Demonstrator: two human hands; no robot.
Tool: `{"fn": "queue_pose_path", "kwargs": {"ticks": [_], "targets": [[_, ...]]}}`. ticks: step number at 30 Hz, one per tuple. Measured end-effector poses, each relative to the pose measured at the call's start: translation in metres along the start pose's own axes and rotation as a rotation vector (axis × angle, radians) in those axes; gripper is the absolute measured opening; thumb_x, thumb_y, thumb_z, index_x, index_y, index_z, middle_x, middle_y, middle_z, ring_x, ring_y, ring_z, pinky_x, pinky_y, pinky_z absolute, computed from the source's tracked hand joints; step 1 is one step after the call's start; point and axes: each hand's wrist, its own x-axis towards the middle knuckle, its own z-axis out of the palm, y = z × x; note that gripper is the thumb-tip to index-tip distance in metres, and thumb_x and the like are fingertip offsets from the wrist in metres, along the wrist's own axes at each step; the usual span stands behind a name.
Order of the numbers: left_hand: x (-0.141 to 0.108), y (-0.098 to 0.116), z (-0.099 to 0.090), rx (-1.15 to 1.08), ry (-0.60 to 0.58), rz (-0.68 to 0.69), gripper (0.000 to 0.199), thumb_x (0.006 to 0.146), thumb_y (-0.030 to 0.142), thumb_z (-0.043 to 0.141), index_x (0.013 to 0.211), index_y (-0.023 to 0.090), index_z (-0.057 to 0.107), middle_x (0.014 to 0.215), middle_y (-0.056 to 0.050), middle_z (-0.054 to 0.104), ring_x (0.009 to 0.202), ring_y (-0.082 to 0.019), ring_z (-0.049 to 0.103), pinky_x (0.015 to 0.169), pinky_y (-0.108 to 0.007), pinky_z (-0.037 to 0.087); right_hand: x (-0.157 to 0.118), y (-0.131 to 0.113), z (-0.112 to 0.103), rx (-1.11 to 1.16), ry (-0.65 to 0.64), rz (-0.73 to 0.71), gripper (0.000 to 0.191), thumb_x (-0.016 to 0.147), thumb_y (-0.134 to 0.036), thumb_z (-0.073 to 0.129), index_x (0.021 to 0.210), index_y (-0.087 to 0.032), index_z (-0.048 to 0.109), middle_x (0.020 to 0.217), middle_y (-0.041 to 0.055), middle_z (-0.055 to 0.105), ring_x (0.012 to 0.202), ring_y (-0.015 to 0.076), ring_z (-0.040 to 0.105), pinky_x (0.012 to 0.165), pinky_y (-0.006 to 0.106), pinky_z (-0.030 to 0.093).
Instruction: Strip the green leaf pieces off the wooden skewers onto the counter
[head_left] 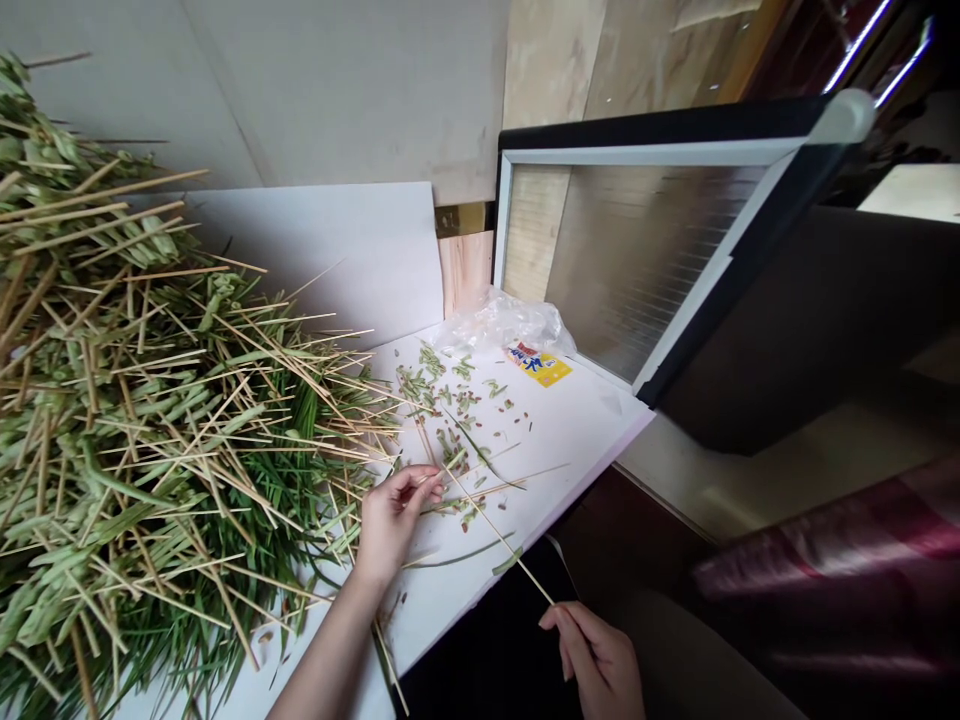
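We've got right hand (600, 655) gripping a stick (491, 523); left hand (396, 512) pinched closed beside it, contents unclear, over table (551, 440).

I count 1 left hand (394, 510), 1 right hand (601, 655), 1 skewer (534, 580) between them, 1 plastic bag (510, 318), 1 yellow label (553, 373), 1 framed pane (622, 270), 1 heap of greens (180, 440), its sticks (150, 184) beyond my counting.

Right hand (596, 658) grips the near end of a thin wooden stick (534, 578), a green piece (508, 562) showing along it; left hand (394, 512) has its fingertips at the far end. Left of the left hand: large heap of sticks and greenery (172, 440). Beyond it: green scraps (452, 448), clear plastic bag (510, 318), yellow packet (551, 372).
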Motion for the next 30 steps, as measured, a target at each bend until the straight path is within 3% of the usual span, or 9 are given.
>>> {"fn": "queue_pose_path", "kwargs": {"ticks": [3, 7, 9, 13, 17, 19, 24, 30], "targets": [[0.0, 0.001, 0.0, 0.014, -0.004, 0.015, 0.029, 0.083, 0.045, 0.073, 0.089, 0.017, 0.076, 0.077, -0.005, 0.076, 0.068, -0.019, 0.072, 0.07, -0.03, 0.061, 0.001, 0.001, 0.0, 0.023, -0.036, 0.03, 0.054, 0.094, -0.063, 0.05, 0.069, -0.019, 0.068, 0.047, -0.0076, 0.035, 0.043, 0.0104, 0.036, 0.049, 0.027, 0.028], [-0.001, 0.003, -0.002, 0.054, -0.021, 0.072, 0.025, 0.086, 0.042, 0.072, 0.09, 0.018, 0.077, 0.081, -0.006, 0.076, 0.071, -0.02, 0.073, 0.072, -0.03, 0.06, 0.007, 0.008, 0.001, 0.25, -0.167, 0.304, 0.059, 0.086, -0.072, 0.055, 0.055, -0.021, 0.055, 0.04, -0.0102, 0.029, 0.038, 0.0072, 0.023, 0.044, 0.026, 0.017], [-0.002, 0.003, -0.003, 0.072, -0.032, 0.097, 0.023, 0.087, 0.04, 0.071, 0.091, 0.019, 0.077, 0.081, -0.006, 0.076, 0.071, -0.02, 0.073, 0.072, -0.03, 0.06, 0.011, 0.01, -0.001, 0.312, -0.192, 0.366, 0.059, 0.084, -0.072, 0.058, 0.054, -0.021, 0.055, 0.039, -0.0107, 0.029, 0.038, 0.0066, 0.022, 0.043, 0.025, 0.016], [-0.003, 0.004, -0.003, 0.121, -0.075, 0.121, 0.021, 0.088, 0.038, 0.07, 0.092, 0.019, 0.077, 0.08, -0.005, 0.077, 0.07, -0.02, 0.073, 0.071, -0.028, 0.059, 0.018, 0.007, -0.009, 0.054, -0.095, 0.111, 0.048, 0.086, -0.062, 0.063, 0.078, -0.017, 0.078, 0.046, -0.0056, 0.046, 0.046, 0.0113, 0.043, 0.052, 0.026, 0.035], [-0.004, 0.005, -0.002, 0.174, -0.117, 0.137, 0.019, 0.09, 0.036, 0.068, 0.093, 0.02, 0.076, 0.082, -0.006, 0.078, 0.069, -0.019, 0.073, 0.07, -0.028, 0.058, 0.022, 0.002, -0.018, -0.092, 0.059, -0.027, 0.041, 0.087, -0.056, 0.064, 0.088, -0.019, 0.082, 0.057, -0.0001, 0.059, 0.058, 0.0177, 0.058, 0.062, 0.03, 0.048], [-0.005, 0.007, -0.001, 0.176, -0.137, 0.148, 0.018, 0.091, 0.035, 0.067, 0.094, 0.02, 0.076, 0.084, -0.006, 0.078, 0.07, -0.019, 0.074, 0.071, -0.028, 0.058, 0.023, 0.0, -0.02, -0.082, 0.032, -0.005, 0.045, 0.088, -0.058, 0.06, 0.085, -0.019, 0.081, 0.052, -0.0022, 0.054, 0.052, 0.016, 0.054, 0.058, 0.029, 0.045], [-0.013, 0.016, 0.011, 0.207, -0.269, 0.219, 0.016, 0.092, 0.032, 0.066, 0.092, 0.021, 0.077, 0.078, -0.005, 0.077, 0.069, -0.019, 0.072, 0.07, -0.027, 0.056, 0.024, -0.003, -0.014, 0.027, -0.213, 0.134, 0.06, 0.092, -0.068, 0.048, 0.068, -0.018, 0.071, 0.038, -0.0092, 0.036, 0.038, 0.0092, 0.031, 0.05, 0.027, 0.03], [-0.025, 0.018, 0.032, 0.223, -0.477, 0.245, 0.015, 0.094, 0.03, 0.064, 0.094, 0.024, 0.078, 0.086, -0.006, 0.078, 0.077, -0.02, 0.072, 0.072, -0.027, 0.054, 0.022, -0.009, -0.003, 0.149, -0.216, 0.196, 0.057, 0.092, -0.066, 0.051, 0.071, -0.016, 0.07, 0.041, -0.0097, 0.038, 0.041, 0.008, 0.031, 0.05, 0.025, 0.027]]}}
